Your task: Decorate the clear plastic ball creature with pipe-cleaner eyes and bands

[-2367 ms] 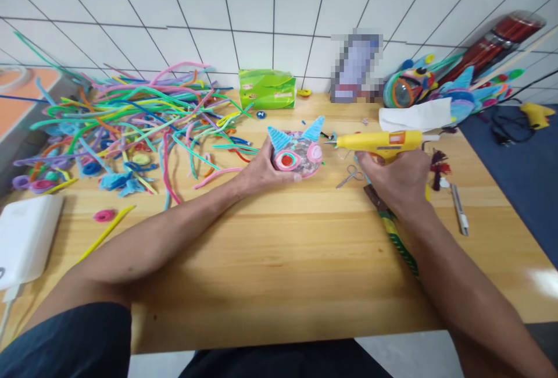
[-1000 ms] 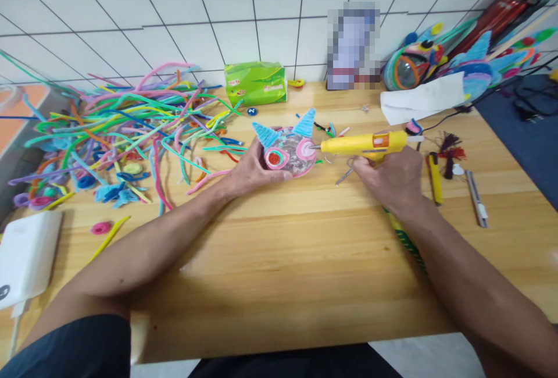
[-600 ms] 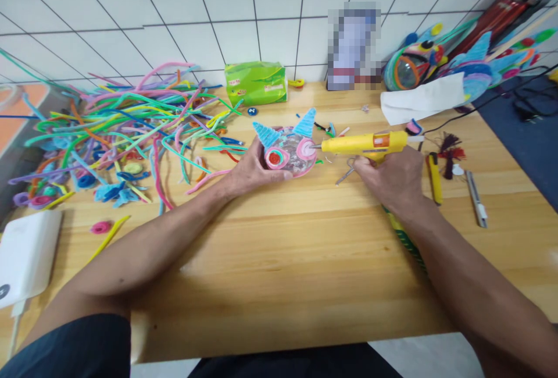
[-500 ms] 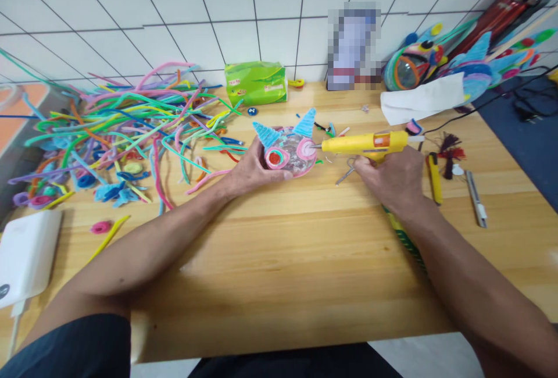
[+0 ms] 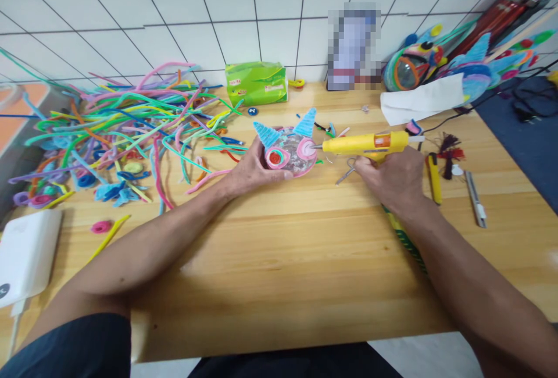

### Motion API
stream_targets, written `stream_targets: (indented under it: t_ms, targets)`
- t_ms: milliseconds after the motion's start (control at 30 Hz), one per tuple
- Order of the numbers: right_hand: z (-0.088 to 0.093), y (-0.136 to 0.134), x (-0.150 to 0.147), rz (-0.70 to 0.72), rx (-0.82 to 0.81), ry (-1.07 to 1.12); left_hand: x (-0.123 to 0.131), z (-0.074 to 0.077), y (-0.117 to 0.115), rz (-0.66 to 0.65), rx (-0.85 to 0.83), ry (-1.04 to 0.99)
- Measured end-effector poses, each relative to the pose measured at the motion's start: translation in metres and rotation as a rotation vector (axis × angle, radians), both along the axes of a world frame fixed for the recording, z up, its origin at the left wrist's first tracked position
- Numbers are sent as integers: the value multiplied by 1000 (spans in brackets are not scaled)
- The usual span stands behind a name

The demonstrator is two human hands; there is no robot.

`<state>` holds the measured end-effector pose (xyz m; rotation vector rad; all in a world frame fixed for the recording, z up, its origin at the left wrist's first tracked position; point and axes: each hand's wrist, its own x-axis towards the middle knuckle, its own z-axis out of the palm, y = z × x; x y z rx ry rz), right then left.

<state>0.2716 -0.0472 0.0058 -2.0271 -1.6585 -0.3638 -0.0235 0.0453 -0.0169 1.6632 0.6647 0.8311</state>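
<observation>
My left hand [image 5: 257, 171] grips the left and lower edge of a round craft animal face [image 5: 295, 160]. The face has two blue pointed ears and pink eye rings; the left ring has a red and teal centre, the right one a pale centre. In my right hand [image 5: 396, 177] is a yellow hot glue gun [image 5: 366, 143], its nozzle pointing left with the tip at the right eye ring. The fingers wrap round its handle and partly hide it. Just below the gun, close to my right thumb, lies a small metal tool [image 5: 346, 174], partly covered.
Pipe cleaners [image 5: 131, 116] are heaped at the left. A green tissue pack [image 5: 256, 83] stands against the tiled wall. At the right lie a yellow cutter [image 5: 435, 179], a grey utility knife [image 5: 475, 199] and white paper [image 5: 422, 99]. A white power bank [image 5: 29, 256] sits at left.
</observation>
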Motion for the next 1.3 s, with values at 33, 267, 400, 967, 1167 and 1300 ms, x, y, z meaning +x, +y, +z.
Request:
stream_targets:
  t_ms: [33,267,400,967,1167,1300]
  targets:
    - [0,0,0,-3,-2,6,0,0,0,-3,4,3]
    - [4,0,-3,-3,-57,43,-2,1,2,0,25,25]
    - [10,-2,-6,2,-42,91,-2,0,3,3,28,19]
    - [33,-10,-7,93,-26,415,1,-1,-1,1,-24,-3]
    - [33,-8,-8,145,-82,324,5,-1,-3,57,-28,-49]
    - [37,-9,-17,157,-79,271,4,0,-1,46,-27,-36]
